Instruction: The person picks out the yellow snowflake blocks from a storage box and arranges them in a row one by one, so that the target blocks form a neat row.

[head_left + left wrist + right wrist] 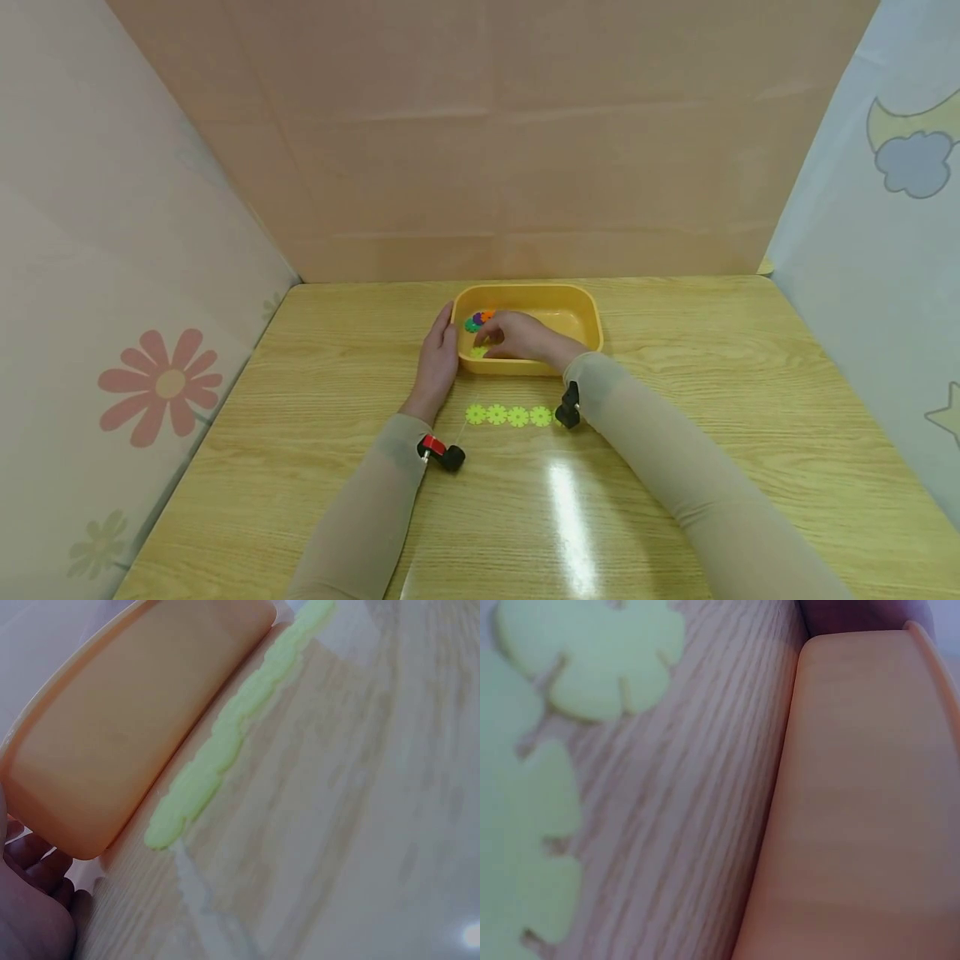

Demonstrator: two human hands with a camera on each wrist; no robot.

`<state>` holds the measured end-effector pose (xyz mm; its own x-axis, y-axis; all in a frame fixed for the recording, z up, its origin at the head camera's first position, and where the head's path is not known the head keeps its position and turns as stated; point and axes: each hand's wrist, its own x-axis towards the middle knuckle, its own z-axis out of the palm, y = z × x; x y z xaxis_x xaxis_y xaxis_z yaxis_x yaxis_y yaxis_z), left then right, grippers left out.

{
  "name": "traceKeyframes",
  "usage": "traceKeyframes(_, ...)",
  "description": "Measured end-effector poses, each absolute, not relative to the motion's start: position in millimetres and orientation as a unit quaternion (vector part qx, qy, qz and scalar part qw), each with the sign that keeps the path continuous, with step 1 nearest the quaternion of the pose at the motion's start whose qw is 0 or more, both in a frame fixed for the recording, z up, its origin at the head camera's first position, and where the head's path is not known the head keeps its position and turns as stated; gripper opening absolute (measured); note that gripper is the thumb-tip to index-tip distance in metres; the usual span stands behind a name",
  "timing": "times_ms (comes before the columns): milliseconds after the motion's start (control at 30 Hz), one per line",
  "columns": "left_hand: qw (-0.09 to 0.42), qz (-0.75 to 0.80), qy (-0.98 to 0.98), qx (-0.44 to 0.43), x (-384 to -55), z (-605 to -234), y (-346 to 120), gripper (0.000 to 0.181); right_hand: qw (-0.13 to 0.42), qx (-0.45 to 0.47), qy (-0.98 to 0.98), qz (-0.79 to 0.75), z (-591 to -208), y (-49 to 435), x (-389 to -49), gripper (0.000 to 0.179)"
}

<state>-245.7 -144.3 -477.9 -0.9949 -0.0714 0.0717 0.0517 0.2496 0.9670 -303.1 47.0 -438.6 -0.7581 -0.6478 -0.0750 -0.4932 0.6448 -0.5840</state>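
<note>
My left hand (437, 364) lies along the left outer wall of a yellow-orange plastic tub (592, 321), fingers stretched along its side. My right hand (522, 334) reaches over the near rim into the tub. Its curved thumb and fingers pinch a yellow-green notched flower disc (478, 352) in the near left corner. Farther back in the same end lie a green disc (472, 325), a purple disc (477, 318) and an orange disc (488, 316). In front of the tub, several yellow-green flower discs (517, 417) form a row on the table; the right wrist's camera partly covers its right end.
The wood-grain table (337, 400) carries the tub and the row. A tan backdrop (487, 167) rises behind, with printed side walls to the left and right. Small black cameras sit on both wrists, the left one (452, 457) close to the row.
</note>
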Motion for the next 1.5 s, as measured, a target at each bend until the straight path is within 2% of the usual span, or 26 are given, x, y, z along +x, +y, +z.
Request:
traceKeyframes(300,0.054,-0.613,-0.789,0.005,-245.7,-477.3,-143.5,0.058,0.142,-0.312,0.895,-0.284,-438.3,47.9,-303.8,0.021)
traceKeyframes(567,0.067,-0.615,-0.786,-0.008,-247.3,-479.1,-144.2,0.059,0.11,-0.32,0.898,-0.282,-437.3,47.6,-304.5,0.02)
traceKeyframes(1000,0.072,-0.606,-0.792,-0.008,-247.6,-479.6,-143.5,0.058,0.128,-0.308,0.89,-0.311,-438.3,48.5,-301.8,0.023)
traceKeyframes(1500,0.061,-0.608,-0.791,-0.01,-245.7,-478.7,-143.4,0.06,0.115,-0.305,0.896,-0.302,-436.6,48.5,-301.1,0.024)
